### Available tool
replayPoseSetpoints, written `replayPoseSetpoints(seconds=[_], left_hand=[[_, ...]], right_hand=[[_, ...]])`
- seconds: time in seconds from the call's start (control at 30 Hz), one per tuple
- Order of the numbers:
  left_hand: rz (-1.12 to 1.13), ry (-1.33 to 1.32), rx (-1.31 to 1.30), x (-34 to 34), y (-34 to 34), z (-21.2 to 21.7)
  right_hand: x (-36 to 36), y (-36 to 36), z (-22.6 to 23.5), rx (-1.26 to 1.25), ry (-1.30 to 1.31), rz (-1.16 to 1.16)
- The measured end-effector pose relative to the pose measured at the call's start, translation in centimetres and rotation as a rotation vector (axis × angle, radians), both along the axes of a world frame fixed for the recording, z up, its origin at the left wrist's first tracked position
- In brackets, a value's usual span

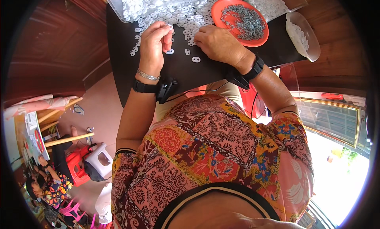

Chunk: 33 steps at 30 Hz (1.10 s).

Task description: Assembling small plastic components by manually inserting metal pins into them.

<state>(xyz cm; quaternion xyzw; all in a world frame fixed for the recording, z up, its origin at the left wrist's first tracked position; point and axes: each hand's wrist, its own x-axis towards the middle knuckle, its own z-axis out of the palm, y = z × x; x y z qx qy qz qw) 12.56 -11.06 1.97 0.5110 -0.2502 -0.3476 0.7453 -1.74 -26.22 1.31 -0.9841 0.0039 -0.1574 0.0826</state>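
Observation:
My left hand [153, 41] is raised over the dark table, thumb and fingertips closed on a small white two-holed plastic piece [170, 26]. Just below its fingers lies another white piece [170, 52]. To the right, my right hand [219, 43] rests low at the near edge of the heap of white pieces [185, 19]. Its fingers are bent together, and what they pinch, if anything, is hidden. One loose oval piece [196, 59] sits on the table in front of it. Beyond that hand, an orange-red plate [217, 15] holds many small grey metal parts [247, 23].
A clear tub [114, 6] heaped with white pieces stands at the far left of the dark table [126, 66]. At the far right are another clear tray [297, 0] and a translucent scoop [312, 50] with white pieces. A black cable [206, 90] hangs between my wrists. Another person sits lower left.

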Motion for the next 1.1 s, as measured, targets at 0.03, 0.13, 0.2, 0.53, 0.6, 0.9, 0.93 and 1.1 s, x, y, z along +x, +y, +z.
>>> replayPoseSetpoints(seconds=[0.03,0.13,0.2,0.53,0.6,0.9,0.93,1.1], left_hand=[[-0.003,0.006,-0.001,0.0,0.0,0.0],[-0.015,0.008,0.003,0.1,-0.1,-0.1],[-0.020,0.012,0.010,-0.2,-0.1,0.1],[-0.056,0.033,-0.049,-0.9,-0.1,0.3],[-0.048,0.035,-0.062,-1.0,0.0,0.6],[0.010,-0.032,-0.123,-1.1,0.3,1.0],[0.020,-0.046,-0.133,-1.0,0.2,1.0],[0.080,0.000,-0.171,-0.6,0.2,0.6]], right_hand=[[0.1,0.0,0.0,0.000,-0.008,0.001],[0.0,0.4,1.3,0.450,-0.047,-0.076],[0.2,0.3,1.8,0.725,-0.051,-0.071],[2.4,0.5,2.3,1.461,-0.161,0.062],[3.0,0.5,2.8,1.493,-0.152,0.046],[6.3,1.7,2.3,1.674,-0.168,0.072],[6.6,1.7,1.8,1.674,-0.163,0.079],[6.9,1.5,0.7,1.753,-0.078,0.065]])
